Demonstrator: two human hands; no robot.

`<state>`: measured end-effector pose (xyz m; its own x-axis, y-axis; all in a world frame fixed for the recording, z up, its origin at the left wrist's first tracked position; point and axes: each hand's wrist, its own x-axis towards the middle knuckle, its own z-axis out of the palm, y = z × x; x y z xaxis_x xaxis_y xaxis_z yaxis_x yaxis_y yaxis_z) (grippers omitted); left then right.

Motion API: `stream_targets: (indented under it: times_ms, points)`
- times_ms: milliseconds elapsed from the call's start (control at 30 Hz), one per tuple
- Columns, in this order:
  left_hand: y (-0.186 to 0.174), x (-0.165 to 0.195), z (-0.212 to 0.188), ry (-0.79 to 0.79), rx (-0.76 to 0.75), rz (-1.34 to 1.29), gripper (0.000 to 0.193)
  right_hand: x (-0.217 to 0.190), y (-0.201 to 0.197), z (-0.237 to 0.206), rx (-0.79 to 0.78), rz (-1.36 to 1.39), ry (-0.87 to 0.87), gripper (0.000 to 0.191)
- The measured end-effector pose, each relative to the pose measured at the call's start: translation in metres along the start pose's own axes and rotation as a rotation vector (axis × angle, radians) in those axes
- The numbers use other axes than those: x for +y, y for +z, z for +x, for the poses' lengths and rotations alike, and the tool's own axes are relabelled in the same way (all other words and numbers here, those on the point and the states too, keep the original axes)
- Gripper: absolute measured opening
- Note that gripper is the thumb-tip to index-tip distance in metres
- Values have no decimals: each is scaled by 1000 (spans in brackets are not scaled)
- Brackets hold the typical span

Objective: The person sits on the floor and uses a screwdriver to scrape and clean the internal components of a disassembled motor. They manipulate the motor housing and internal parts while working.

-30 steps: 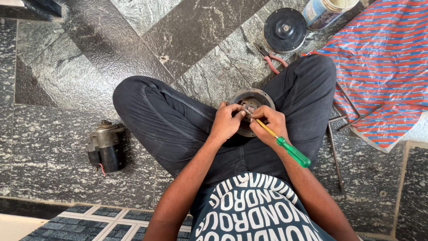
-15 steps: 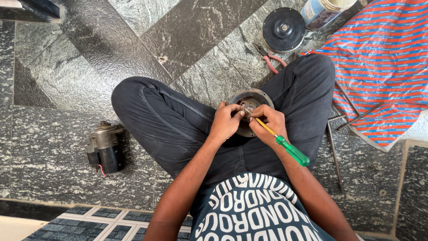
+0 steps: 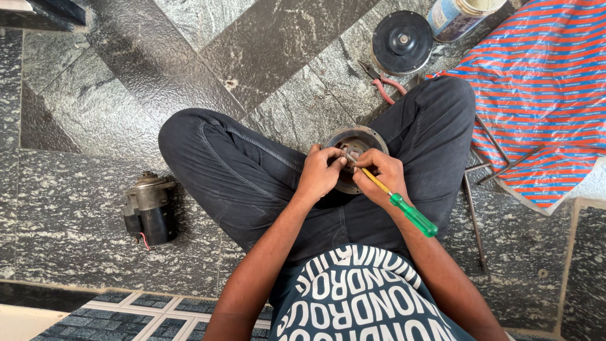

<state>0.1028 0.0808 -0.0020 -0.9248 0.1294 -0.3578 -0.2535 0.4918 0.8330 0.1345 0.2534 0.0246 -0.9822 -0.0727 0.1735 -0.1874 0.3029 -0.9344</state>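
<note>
A round metal housing (image 3: 355,140) is rested on the crossed legs. It is pinched at its near rim by the left hand (image 3: 322,173). A green-handled screwdriver (image 3: 398,205) is gripped tightly by the right hand (image 3: 379,177), its tip inside the housing. A small motor (image 3: 148,208) is seen on the floor, well left of the housing.

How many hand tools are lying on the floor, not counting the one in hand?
3 that I can tell: red-handled pliers by the black round cover, and two metal rods beside the striped sack. More may hide under the legs.
</note>
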Motion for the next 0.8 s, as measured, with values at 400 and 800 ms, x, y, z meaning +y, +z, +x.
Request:
stream_targets:
  times_ms: [400,800]
  points:
    - [0,2,1,-31,-19,-26,18,4,0,0,39,39,37,10]
    - [0,-1,1,-9,-2,-12,18,6,2,-1,19,26,54,10]
